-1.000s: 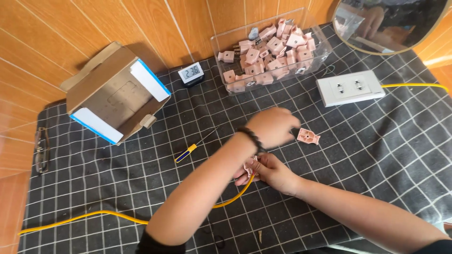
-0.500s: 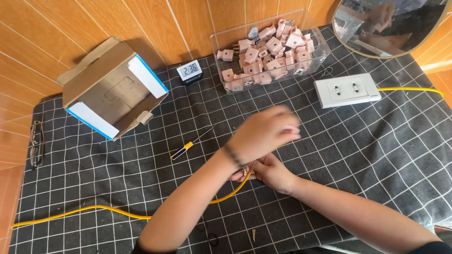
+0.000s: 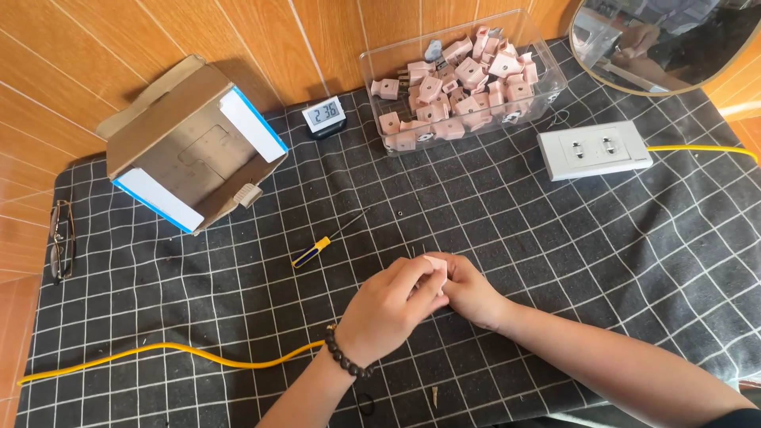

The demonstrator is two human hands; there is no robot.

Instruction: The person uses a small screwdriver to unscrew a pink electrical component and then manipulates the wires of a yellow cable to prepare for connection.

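Observation:
My left hand, with a dark bead bracelet on the wrist, and my right hand meet at the middle of the checked cloth. Together they pinch a small pink plug part between the fingertips. A yellow cable runs in from the left and disappears under my left wrist. A thin screwdriver with a yellow and blue handle lies on the cloth just left of my hands.
A clear box of several pink plugs stands at the back. Beside it are a small digital clock and an open cardboard box. A white double socket lies at right, glasses at far left, a mirror at top right.
My left hand reached right to a pink part lying on the cloth, then drew back to meet my right hand. The part is no longer on the cloth.

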